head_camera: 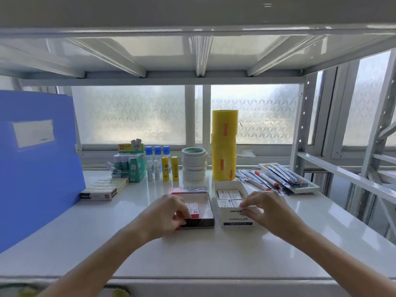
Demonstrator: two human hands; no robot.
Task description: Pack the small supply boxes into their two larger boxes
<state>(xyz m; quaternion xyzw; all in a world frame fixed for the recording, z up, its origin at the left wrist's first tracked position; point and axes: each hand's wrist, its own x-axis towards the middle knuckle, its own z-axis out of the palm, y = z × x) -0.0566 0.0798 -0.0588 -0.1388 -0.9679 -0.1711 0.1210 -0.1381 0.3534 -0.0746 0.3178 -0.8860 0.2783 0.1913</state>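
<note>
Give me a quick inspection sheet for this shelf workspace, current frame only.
Surface: white shelf, glossy, bare at the front.
Job's things: dark box open, one small red box inside; white paper clips box open, small white boxes filling its far part.
Clutter: glue sticks, tape rolls, yellow tape stack, packaged pens, staples carton, blue folder.
Hands: left hand on dark box's near corner; right hand pinching at white box's near edge.
Cables: nothing seen.
Surroundings: frosted window, metal shelving frame.

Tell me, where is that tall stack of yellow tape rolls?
The yellow tape rolls stand at the back of the white shelf, right of centre, just behind the open paper clips box and right of the stack of white tape rolls.
</note>
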